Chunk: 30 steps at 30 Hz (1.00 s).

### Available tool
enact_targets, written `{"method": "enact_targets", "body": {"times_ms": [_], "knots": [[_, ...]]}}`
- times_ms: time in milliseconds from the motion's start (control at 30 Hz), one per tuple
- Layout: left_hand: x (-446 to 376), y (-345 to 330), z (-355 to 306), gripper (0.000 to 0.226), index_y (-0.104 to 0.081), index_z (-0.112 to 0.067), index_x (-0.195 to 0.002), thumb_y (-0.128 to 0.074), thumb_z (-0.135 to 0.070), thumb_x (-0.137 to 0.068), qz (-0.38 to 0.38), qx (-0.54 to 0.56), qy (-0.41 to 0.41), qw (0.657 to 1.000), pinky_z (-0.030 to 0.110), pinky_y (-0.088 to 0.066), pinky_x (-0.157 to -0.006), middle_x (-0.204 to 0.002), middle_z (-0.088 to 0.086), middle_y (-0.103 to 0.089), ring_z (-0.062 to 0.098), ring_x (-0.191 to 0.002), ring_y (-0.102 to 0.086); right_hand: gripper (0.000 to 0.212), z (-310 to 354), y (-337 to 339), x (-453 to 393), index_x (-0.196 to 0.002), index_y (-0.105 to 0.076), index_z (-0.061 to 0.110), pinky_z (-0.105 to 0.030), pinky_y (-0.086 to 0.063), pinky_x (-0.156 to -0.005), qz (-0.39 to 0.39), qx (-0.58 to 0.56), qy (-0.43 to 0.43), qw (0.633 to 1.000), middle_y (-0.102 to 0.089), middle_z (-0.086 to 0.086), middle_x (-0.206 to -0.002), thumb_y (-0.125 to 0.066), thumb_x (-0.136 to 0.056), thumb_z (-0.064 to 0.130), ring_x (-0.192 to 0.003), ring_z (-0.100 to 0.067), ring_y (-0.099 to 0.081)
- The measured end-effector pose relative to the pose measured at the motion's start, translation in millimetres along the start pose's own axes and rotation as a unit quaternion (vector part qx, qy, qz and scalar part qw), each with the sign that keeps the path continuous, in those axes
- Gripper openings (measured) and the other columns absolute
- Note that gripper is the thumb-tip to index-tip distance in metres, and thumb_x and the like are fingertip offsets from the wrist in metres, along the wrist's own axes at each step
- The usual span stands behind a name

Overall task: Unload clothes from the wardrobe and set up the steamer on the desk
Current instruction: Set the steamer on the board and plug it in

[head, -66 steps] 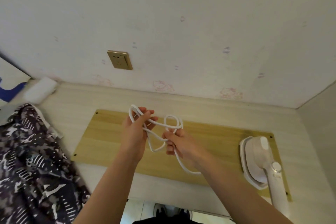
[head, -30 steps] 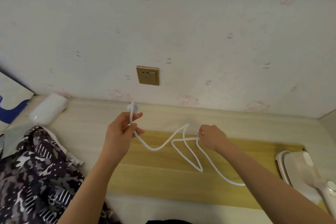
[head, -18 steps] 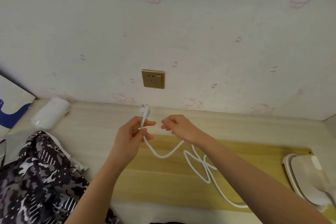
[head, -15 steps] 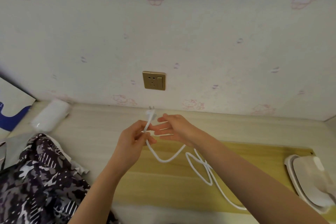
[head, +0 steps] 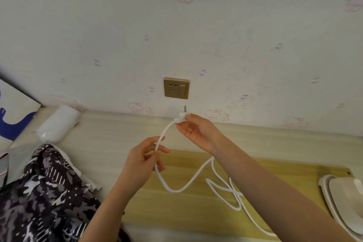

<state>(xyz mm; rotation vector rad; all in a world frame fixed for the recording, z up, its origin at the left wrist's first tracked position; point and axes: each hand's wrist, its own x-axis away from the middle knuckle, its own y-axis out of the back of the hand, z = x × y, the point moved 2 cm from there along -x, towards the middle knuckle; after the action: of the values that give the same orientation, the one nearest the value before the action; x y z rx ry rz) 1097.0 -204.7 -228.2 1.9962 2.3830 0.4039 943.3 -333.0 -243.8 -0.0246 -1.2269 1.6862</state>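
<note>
Right now the plug (head: 181, 117) is pinched in my right hand (head: 198, 130), prongs up, just below the wall socket (head: 176, 88) and not yet in it. My left hand (head: 144, 160) is loosely closed round the cord (head: 177, 189), which loops back over the wooden board (head: 275, 175) on the desk (head: 110, 129) to the steamer (head: 345, 200) at the far right. I'd call this the plugging-in step — next I turn the prongs toward the slots and push, with slack fed from the left.

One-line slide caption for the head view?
Right hand raises the white two-pin plug below the gold wall socket; left hand holds the white power cord.
</note>
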Motion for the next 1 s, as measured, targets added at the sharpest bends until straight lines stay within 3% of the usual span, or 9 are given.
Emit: {"method": "enact_targets", "body": {"times_ms": [133, 200, 300, 400, 567, 700, 833, 1000], "knots": [[-4.7, 19.0, 10.8, 0.035, -0.066, -0.031, -0.111, -0.055, -0.003, -0.093, -0.06, -0.031, 0.02, 0.998, 0.032, -0.053, -0.049, -0.092, -0.001, -0.072, 0.028, -0.046, -0.061, 0.033, 6.1, 3.0, -8.0, -0.119, -0.054, -0.006, -0.039, -0.057, -0.083, -0.024, 0.064, 0.034, 0.997, -0.065, -0.022, -0.106, -0.062, -0.088, -0.001, -0.091, -0.029, -0.069], [-10.3, 28.9, 22.3, 0.034, -0.069, -0.034, -0.106, -0.057, -0.006, -0.092, -0.052, -0.104, 0.034, 0.993, 0.029, -0.052, -0.048, -0.091, -0.009, -0.072, 0.021, -0.042, -0.058, 0.035, 9.3, 0.6, -9.0, -0.118, -0.056, -0.003, -0.038, -0.057, -0.084, -0.049, 0.183, 0.074, 0.979, -0.066, -0.021, -0.103, -0.067, -0.085, 0.002, -0.087, -0.027, -0.069], [-20.9, 36.2, 38.4, 0.027, -0.069, -0.037, -0.1, -0.057, -0.014, -0.093, 0.03, -0.25, 0.075, 0.965, 0.029, -0.055, -0.052, -0.091, -0.019, -0.07, 0.014, -0.042, -0.06, 0.035, 8.9, -8.9, -9.4, -0.111, -0.062, 0.003, -0.037, -0.059, -0.077, -0.081, 0.419, 0.141, 0.893, -0.063, -0.018, -0.093, -0.075, -0.078, 0.006, -0.081, -0.025, -0.069], [-30.6, 36.7, 45.7, 0.018, -0.066, -0.036, -0.099, -0.058, -0.022, -0.092, 0.047, -0.322, 0.096, 0.941, 0.029, -0.056, -0.062, -0.094, -0.021, -0.067, 0.004, -0.046, -0.063, 0.034, 1.5, -19.2, -10.4, -0.103, -0.064, 0.003, -0.039, -0.06, -0.07, -0.08, 0.505, 0.181, 0.84, -0.056, -0.007, -0.075, -0.08, -0.073, 0.009, -0.068, -0.019, -0.063], [-48.0, 24.7, 51.4, 0.02, -0.067, -0.034, -0.104, -0.064, -0.026, -0.086, 0.019, -0.331, 0.084, 0.94, 0.032, -0.053, -0.083, -0.094, -0.017, -0.069, 0.007, -0.086, -0.067, 0.035, -0.4, -27.4, -14.8, -0.097, -0.062, 0.008, -0.04, -0.06, -0.07, -0.122, 0.555, 0.203, 0.797, -0.059, 0.0, -0.072, -0.082, -0.071, 0.02, -0.064, -0.02, -0.069], [-63.5, 5.6, 28.5, 0.025, -0.066, -0.03, -0.109, -0.069, -0.022, -0.085, -0.046, -0.187, 0.02, 0.981, 0.024, -0.054, -0.078, -0.094, -0.019, -0.068, -0.002, -0.08, -0.065, 0.037, -5.8, -29.0, -20.7, -0.093, -0.059, 0.015, -0.036, -0.058, -0.072, -0.136, 0.613, 0.212, 0.749, -0.066, 0.0, -0.078, -0.083, -0.068, 0.029, -0.073, -0.015, -0.068], [-73.6, -9.4, 7.8, 0.012, -0.066, -0.031, -0.095, -0.07, -0.028, -0.084, -0.109, -0.126, -0.05, 0.985, 0.006, -0.047, -0.069, -0.083, -0.024, -0.067, -0.009, -0.079, -0.062, 0.033, -4.3, -32.7, -23.6, -0.096, -0.058, 0.017, -0.02, -0.05, -0.064, -0.143, 0.637, 0.228, 0.722, -0.066, 0.001, -0.079, -0.079, -0.073, 0.03, -0.073, -0.013, -0.066], [-87.7, -12.9, 10.0, 0.02, -0.068, -0.021, -0.1, -0.072, -0.03, -0.083, -0.15, -0.13, -0.062, 0.978, 0.003, -0.046, -0.072, -0.086, -0.016, -0.068, -0.006, -0.08, -0.064, 0.034, 3.6, -32.0, -28.4, -0.108, -0.062, 0.018, -0.03, -0.057, -0.077, -0.111, 0.639, 0.224, 0.728, -0.067, 0.001, -0.089, -0.076, -0.078, 0.025, -0.078, -0.013, -0.068]]}}
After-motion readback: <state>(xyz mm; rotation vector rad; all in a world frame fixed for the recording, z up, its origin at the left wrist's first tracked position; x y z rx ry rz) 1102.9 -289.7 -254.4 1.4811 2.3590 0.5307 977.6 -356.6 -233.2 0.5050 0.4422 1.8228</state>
